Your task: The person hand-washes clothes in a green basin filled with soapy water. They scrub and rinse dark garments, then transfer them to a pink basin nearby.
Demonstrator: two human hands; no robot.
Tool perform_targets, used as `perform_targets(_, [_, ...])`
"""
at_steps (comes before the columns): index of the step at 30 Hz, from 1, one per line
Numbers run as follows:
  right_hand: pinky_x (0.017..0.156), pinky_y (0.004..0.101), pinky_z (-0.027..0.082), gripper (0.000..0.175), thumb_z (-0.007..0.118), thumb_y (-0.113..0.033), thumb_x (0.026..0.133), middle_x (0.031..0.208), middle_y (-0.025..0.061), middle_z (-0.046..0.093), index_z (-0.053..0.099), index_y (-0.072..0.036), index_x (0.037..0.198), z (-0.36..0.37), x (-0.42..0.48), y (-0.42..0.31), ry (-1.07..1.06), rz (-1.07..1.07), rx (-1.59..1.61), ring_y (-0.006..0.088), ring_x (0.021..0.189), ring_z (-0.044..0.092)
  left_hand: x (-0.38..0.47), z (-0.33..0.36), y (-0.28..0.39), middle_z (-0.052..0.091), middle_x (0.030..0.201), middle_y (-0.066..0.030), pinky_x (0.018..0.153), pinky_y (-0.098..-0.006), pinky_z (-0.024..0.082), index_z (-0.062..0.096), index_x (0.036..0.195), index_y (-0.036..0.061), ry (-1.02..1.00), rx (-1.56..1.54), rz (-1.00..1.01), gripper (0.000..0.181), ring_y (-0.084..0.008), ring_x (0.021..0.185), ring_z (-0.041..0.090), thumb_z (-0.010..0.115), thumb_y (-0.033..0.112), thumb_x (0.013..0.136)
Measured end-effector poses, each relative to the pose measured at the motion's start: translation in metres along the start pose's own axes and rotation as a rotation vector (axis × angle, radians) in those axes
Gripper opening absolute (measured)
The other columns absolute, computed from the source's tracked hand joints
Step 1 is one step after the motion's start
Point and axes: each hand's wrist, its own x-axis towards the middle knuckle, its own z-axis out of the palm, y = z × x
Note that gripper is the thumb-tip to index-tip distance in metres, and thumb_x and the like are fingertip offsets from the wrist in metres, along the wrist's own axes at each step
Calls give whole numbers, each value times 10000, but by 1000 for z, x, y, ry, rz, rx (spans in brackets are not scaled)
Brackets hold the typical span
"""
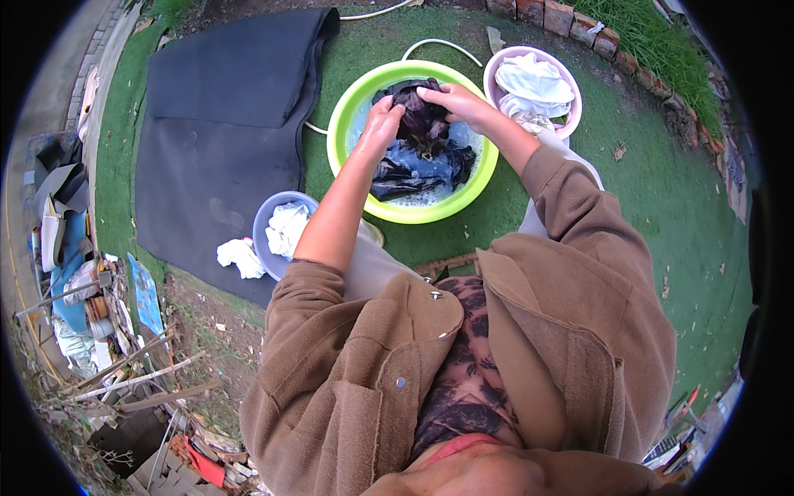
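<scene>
A bunched dark purple-black cloth (423,124) is gripped between my two hands above soapy water. My left hand (383,121) pinches its left side, thumb against the fabric. On its upper right, my right hand (456,104) has the thumb on top and the fingers partly hidden beneath. The cloth's lower end hangs towards the water in a lime-green basin (414,214). More dark wet fabric (406,180) floats and lies in that basin, with suds around it.
A pink basin (490,77) of white cloths (535,85) stands at the upper right. By my left forearm, a blue-grey basin (263,232) holds white cloth (287,228); another white cloth (240,258) lies beside it on a black mat (217,161). A pale hose (443,42) runs behind the green basin. Bricks (558,18) edge the turf.
</scene>
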Motion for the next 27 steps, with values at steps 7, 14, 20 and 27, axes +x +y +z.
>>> perform_targets(7, [804, 300, 496, 674, 754, -475, 811, 1151, 124, 631, 559, -31, 1280, 10, -11, 8, -36, -145, -139, 191, 1043, 600, 6, -15, 12, 649, 932, -52, 776, -314, 496, 581, 1107, 41, 157, -432, -224, 235, -169, 855, 624, 476, 205, 977])
perform_targets(14, [669, 283, 457, 305, 759, -310, 809, 797, 32, 609, 669, -45, 930, -4, 0, 3, 265, -580, -344, 120, 711, 545, 4, -35, -5, 685, 1062, -141, 871, -415, 510, 587, 1177, 31, 111, -212, -256, 325, -260, 959, 679, 467, 272, 995])
perform_targets(20, [613, 221, 442, 286, 665, -350, 922, 809, -42, 563, 586, -79, 960, -6, -9, -16, 108, -279, -4, 34, 724, 511, 9, -62, -31, 691, 959, -205, 848, -391, 490, 663, 1105, 50, 207, 529, -149, 338, -326, 939, 671, 528, 310, 936])
perform_targets(27, [514, 202, 445, 334, 678, -391, 904, 875, -13, 615, 603, -86, 1015, 15, -4, -21, 182, -224, 229, 50, 733, 567, -14, -26, 0, 397, 1433, -264, 1030, -437, 431, 178, 1521, 83, -74, 360, -60, 1148, -348, 1289, 473, 887, 317, 650])
